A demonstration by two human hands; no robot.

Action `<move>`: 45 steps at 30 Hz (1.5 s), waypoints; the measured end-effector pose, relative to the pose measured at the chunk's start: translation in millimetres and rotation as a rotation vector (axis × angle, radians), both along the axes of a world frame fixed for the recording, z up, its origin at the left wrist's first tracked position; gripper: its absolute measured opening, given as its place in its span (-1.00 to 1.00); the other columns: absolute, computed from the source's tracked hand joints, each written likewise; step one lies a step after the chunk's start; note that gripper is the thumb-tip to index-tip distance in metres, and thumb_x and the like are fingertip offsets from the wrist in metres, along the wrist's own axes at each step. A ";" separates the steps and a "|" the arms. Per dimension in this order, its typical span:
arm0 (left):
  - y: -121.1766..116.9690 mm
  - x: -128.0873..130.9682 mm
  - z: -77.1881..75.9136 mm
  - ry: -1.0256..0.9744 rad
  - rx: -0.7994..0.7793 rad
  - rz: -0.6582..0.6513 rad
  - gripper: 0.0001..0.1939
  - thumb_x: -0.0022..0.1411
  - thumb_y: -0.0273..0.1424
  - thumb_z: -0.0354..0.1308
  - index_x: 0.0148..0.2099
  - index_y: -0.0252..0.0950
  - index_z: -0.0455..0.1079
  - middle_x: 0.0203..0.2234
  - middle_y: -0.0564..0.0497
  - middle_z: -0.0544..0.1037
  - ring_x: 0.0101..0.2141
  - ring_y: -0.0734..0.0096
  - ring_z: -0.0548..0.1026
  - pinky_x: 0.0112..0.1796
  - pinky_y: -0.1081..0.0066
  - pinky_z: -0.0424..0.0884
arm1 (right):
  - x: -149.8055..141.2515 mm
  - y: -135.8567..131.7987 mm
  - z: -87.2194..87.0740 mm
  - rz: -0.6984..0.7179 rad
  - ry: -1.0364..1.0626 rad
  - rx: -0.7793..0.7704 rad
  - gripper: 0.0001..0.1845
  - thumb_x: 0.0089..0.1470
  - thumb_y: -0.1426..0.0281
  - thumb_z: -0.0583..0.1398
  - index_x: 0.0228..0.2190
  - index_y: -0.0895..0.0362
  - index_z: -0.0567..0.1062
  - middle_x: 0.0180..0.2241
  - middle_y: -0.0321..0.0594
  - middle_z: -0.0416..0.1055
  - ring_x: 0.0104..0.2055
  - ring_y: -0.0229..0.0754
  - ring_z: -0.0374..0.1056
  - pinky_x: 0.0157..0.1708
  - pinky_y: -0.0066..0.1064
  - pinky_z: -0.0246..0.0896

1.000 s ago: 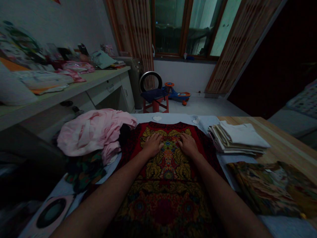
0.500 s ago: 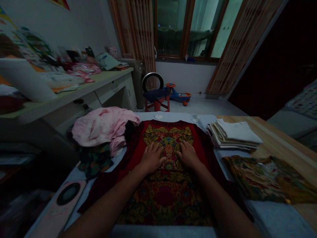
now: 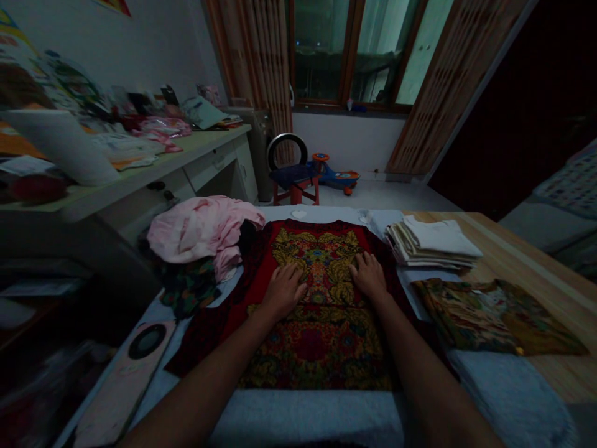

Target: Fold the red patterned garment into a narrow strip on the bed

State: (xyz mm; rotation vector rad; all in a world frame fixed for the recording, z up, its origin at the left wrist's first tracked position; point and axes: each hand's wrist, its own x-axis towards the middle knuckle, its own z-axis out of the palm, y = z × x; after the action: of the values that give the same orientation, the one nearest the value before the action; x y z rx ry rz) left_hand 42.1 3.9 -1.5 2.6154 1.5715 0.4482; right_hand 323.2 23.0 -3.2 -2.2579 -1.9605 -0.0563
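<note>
A red long-sleeved top (image 3: 310, 336) with a gold floral print and dark patterned sleeves lies spread flat on a light blue cloth (image 3: 321, 414). Its neckline points away from me. My left hand (image 3: 283, 290) rests palm down on the left of the print, fingers spread and pointing forward. On the right side of the print, my right hand (image 3: 369, 274) also lies flat with its fingers extended. Neither hand grips the fabric. The top's lower sleeves are partly covered by my forearms.
At left are a crumpled pink garment (image 3: 200, 227), a camouflage cloth (image 3: 186, 289) and a pale pink flat object (image 3: 130, 379) with a dark round panel. Folded clothes (image 3: 433, 242) and a folded brownish patterned garment (image 3: 494, 314) lie right. Beyond stand a stool (image 3: 296, 186) and ride-on toy (image 3: 333, 175).
My right hand has slid outward to the right and slightly forward across the top. My left hand stays nearly in place. The camera view has shifted a little.
</note>
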 end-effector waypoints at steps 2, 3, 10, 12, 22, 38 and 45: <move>-7.3 -3.1 4.5 -0.024 0.015 -0.024 -0.61 0.40 -0.24 -0.10 0.19 -0.17 0.31 0.19 -0.08 0.36 0.21 0.24 0.26 0.24 0.11 0.07 | -9.4 -9.1 6.1 -0.021 -0.029 0.011 -0.42 0.24 0.17 0.04 0.18 0.22 0.29 0.29 0.13 0.08 0.35 0.18 -0.11 0.24 -0.01 -0.18; -11.7 -5.3 6.0 -0.024 0.006 -0.032 -0.62 0.41 -0.25 -0.10 0.18 -0.16 0.31 0.17 -0.08 0.39 0.19 0.26 0.29 0.24 0.11 0.08 | -16.6 -15.3 8.9 0.009 -0.035 0.012 -0.43 0.23 0.17 0.05 0.17 0.22 0.31 0.30 0.12 0.07 0.36 0.19 -0.12 0.25 0.00 -0.20; -36.2 -21.0 1.3 0.089 -0.103 -0.043 -0.44 0.36 -0.07 -0.05 0.33 -0.11 0.12 0.34 -0.03 0.15 0.32 0.14 0.06 0.25 -0.04 0.02 | -59.9 -63.0 6.7 0.315 0.028 -0.058 -0.41 0.26 0.08 0.00 0.20 0.10 0.28 0.31 -0.03 0.08 0.33 0.09 -0.02 0.25 -0.09 -0.11; -37.0 -22.7 -0.3 0.092 -0.104 -0.046 -0.43 0.36 -0.07 -0.06 0.34 -0.10 0.10 0.34 -0.03 0.13 0.33 0.16 0.05 0.26 -0.03 0.01 | -56.4 -67.7 1.4 0.309 0.048 -0.051 -0.41 0.27 0.10 -0.02 0.23 0.08 0.24 0.32 -0.07 0.06 0.34 0.07 -0.05 0.26 -0.09 -0.13; -29.9 -52.9 -3.4 0.061 -0.078 -0.070 -0.49 0.38 -0.15 -0.06 0.32 -0.11 0.16 0.31 -0.03 0.21 0.30 0.25 0.13 0.27 0.11 0.05 | -10.4 -65.4 -11.6 0.288 0.057 0.024 -0.47 0.26 0.23 -0.04 0.18 0.15 0.31 0.28 -0.05 0.14 0.32 -0.02 0.00 0.28 -0.14 -0.09; -31.2 -93.5 -10.8 0.092 0.036 0.030 -0.51 0.36 -0.14 -0.02 0.24 -0.22 0.28 0.25 -0.09 0.30 0.26 0.15 0.21 0.22 0.12 0.17 | -36.9 -55.2 7.2 0.329 0.056 0.062 -0.53 0.23 0.28 0.02 0.11 0.16 0.37 0.23 -0.01 0.22 0.28 0.04 0.06 0.27 -0.13 -0.06; -31.6 -99.4 -19.5 0.043 0.094 0.007 -0.59 0.37 -0.30 -0.02 0.21 -0.26 0.32 0.20 -0.12 0.36 0.20 0.16 0.30 0.17 0.10 0.26 | -69.5 -50.8 -1.7 0.486 0.124 0.076 -0.52 0.25 0.27 0.04 0.16 0.12 0.34 0.24 -0.03 0.21 0.27 0.02 0.10 0.25 -0.06 -0.03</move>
State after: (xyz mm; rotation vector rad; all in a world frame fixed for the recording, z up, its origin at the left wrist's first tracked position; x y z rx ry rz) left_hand -57.3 -27.8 -21.0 2.7071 1.6112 0.4817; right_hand 253.8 -27.9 -4.9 -1.6415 -2.3274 0.0614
